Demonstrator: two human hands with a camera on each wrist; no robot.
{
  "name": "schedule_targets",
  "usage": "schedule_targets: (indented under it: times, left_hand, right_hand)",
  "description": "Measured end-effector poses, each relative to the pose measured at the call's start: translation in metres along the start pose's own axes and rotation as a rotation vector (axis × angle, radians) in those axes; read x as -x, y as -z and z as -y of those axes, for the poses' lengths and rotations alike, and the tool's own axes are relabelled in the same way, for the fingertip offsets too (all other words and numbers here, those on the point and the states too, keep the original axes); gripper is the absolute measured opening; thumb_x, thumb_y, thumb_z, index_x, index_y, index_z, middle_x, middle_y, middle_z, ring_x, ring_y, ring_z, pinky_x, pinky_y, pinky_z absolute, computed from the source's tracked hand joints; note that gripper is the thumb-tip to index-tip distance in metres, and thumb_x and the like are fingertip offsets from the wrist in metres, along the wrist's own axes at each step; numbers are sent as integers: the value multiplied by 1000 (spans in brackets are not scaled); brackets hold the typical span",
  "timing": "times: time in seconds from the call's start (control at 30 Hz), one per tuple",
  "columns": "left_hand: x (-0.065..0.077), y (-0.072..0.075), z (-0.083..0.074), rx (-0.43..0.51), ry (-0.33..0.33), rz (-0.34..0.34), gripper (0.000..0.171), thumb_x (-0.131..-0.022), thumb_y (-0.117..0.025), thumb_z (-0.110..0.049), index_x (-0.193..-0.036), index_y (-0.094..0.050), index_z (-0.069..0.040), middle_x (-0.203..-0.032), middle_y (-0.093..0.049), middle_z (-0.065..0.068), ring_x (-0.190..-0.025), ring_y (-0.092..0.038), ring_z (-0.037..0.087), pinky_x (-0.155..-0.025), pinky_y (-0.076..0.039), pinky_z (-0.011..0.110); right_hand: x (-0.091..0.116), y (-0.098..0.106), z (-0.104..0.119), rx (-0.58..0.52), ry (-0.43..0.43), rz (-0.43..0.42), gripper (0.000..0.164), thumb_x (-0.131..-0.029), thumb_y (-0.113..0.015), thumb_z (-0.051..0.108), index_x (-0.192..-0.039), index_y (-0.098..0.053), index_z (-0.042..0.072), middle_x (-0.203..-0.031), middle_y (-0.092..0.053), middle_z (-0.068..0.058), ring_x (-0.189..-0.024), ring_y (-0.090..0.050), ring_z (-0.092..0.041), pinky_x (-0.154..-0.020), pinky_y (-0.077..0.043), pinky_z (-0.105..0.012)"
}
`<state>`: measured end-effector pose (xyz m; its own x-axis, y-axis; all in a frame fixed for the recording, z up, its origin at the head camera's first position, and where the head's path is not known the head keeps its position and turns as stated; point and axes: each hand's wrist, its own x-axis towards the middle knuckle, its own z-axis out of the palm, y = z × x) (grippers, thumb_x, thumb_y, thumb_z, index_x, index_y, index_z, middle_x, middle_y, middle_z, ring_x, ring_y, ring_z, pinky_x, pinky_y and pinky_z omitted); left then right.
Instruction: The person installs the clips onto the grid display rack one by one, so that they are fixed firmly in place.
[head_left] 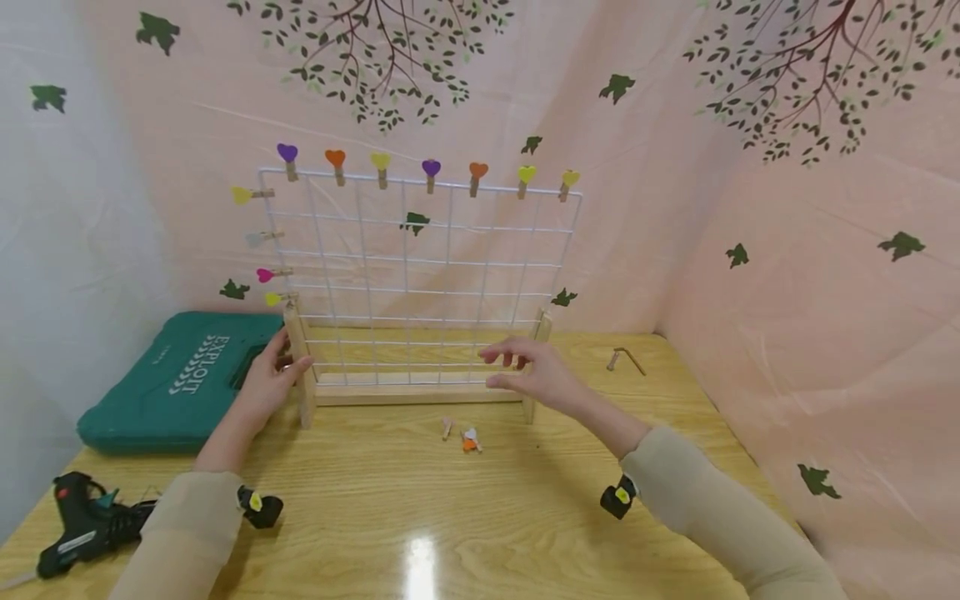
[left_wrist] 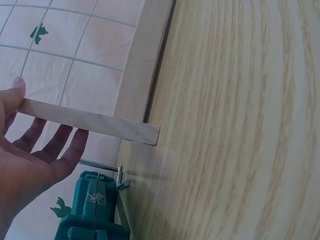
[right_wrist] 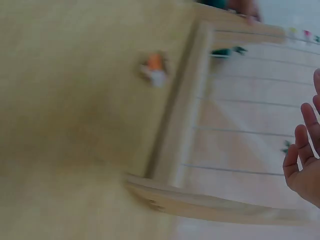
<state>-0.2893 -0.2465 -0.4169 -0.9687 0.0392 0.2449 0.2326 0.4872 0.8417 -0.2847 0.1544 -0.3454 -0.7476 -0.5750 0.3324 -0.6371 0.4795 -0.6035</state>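
A white wire grid stands upright in a wooden stand. Heart-topped clothespins line its top edge and left side, among them a purple one and a pink one. My left hand grips the stand's left post, thumb on one face and fingers on the other. In front of the grid, close to the right post, my right hand hovers with fingers loosely bent and nothing in them. Loose heart clothespins lie on the table before the stand.
A green tool case lies left of the stand. At the front left is a black glue gun. A hex key and a small bolt lie at the back right. Printed fabric hangs behind the wooden table.
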Motion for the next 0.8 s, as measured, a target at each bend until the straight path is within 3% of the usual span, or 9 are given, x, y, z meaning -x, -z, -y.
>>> schedule_targets:
  times: [0.23,0.33,0.57,0.8]
  left_hand:
    - [-1,2,-1,-4,18,2,69,-91,-44,-38,-145,-4,-19,-141,-24,24,-119,-35,43,-89,-38,56]
    - [-1,2,-1,-7,17,-1,70,-91,-44,-38,-145,-4,-18,-141,-24,23,-119,-34,43,-89,-37,56]
    - [-1,0,1,-8,0,-9,70,-91,-44,-38,-144,-6,-14,-136,-29,27,-117,-36,44,-89,-37,56]
    - [-1,-1,2,-13,-21,-9,68,-92,-44,-36,-144,-8,-13,-134,-33,26,-115,-40,42,-86,-40,51]
  right_hand:
    - [14,-57,-47,19,26,172,40,-74,-72,27,-112,-61,20,-103,-61,7,-83,-50,-15,-69,-44,-38]
    - [16,-71,-60,15,45,224,39,-74,-72,25,-111,-62,17,-104,-60,5,-84,-52,-18,-69,-46,-34]
    - [19,-89,-78,29,-5,300,31,-79,-65,27,-108,-65,15,-96,-58,7,-76,-50,-7,-63,-45,-18]
    - [19,-92,-81,-6,-75,283,26,-77,-68,24,-101,-67,14,-90,-61,9,-78,-54,-3,-65,-47,-18]
